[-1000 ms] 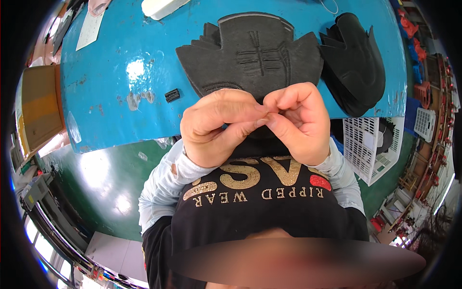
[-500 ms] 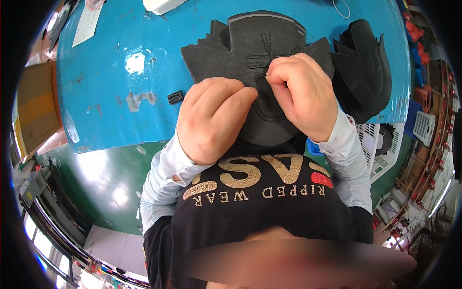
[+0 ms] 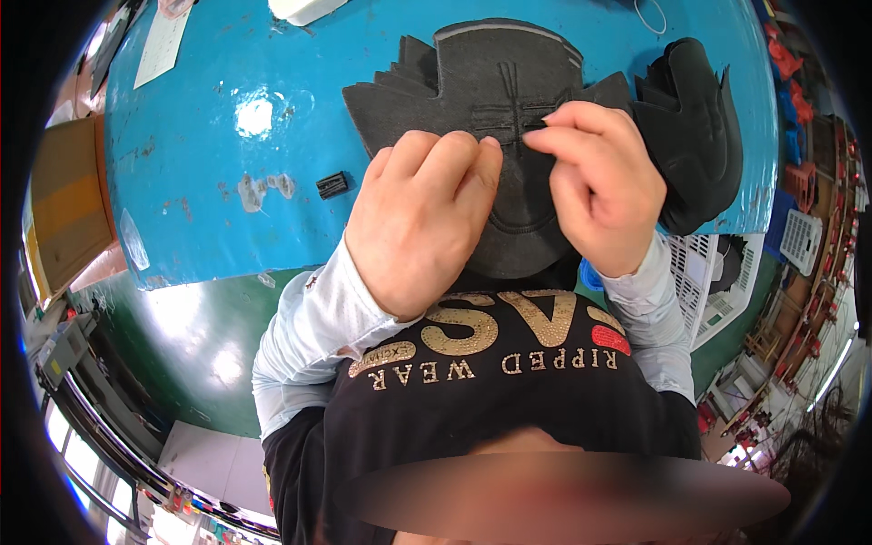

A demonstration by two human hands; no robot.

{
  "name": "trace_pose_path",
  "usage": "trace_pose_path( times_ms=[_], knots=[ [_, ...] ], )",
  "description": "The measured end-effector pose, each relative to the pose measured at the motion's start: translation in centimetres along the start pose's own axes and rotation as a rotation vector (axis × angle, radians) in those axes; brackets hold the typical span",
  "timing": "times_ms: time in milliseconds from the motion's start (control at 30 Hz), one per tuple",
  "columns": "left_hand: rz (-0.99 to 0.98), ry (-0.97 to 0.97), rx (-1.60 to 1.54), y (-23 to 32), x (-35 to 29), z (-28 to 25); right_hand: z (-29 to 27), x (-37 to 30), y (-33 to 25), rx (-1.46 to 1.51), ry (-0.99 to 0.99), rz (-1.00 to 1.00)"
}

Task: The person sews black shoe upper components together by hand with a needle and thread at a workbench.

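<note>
A stack of black shaped pieces (image 3: 400, 95), with jagged layered edges at the left, lies in front of me. The top piece (image 3: 495, 59) carries a raised pattern of thin crossing lines and a curved line below it. My left hand (image 3: 418, 213) is closed over the piece's left side, thumb and forefinger pressed together near the centre line. Whatever it may pinch is hidden. Right of the crossing lines, my right hand (image 3: 604, 182) hovers with curled fingers, its fingertips apart and nothing visible in them.
On the blue table (image 3: 200, 209), a small bundle of black strips (image 3: 332, 185) lies left of the stack. More black pieces (image 3: 695, 136) are piled at the right. White plastic baskets (image 3: 727, 300) stand beside the table's right front edge; a cardboard box (image 3: 68, 204) is at the left.
My right hand has moved right, away from the centre line, and its fingertips have parted. The left hand has shifted slightly up and right, uncovering less of the lower piece.
</note>
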State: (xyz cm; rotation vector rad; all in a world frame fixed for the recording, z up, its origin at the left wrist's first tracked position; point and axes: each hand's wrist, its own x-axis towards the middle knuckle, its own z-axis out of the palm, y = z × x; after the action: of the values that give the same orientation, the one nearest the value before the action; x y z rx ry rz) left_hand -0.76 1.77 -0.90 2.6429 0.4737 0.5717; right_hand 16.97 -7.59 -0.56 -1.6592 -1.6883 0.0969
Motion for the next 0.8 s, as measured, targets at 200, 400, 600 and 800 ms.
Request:
trace_pose_path(
  times_ms=[200, 400, 600, 800],
  knots=[
    [-0.012, 0.004, 0.042, 0.2, 0.0, 0.0, 1.4, -1.0, 0.0, -0.171, -0.045, -0.121],
    [0.04, 0.038, 0.162, 0.1, -0.1, 0.6, 1.6, -1.3, 0.7, -0.105, 0.045, -0.099],
    [0.064, 0.215, 0.139, -0.9, -1.9, 2.0, -0.5, -4.1, -0.5, -0.026, 0.277, 0.246],
    [0.048, 0.122, 0.182, -0.3, -1.2, 1.1, -0.4, -6.4, 1.1, 0.12, 0.276, 0.634]
  ],
)
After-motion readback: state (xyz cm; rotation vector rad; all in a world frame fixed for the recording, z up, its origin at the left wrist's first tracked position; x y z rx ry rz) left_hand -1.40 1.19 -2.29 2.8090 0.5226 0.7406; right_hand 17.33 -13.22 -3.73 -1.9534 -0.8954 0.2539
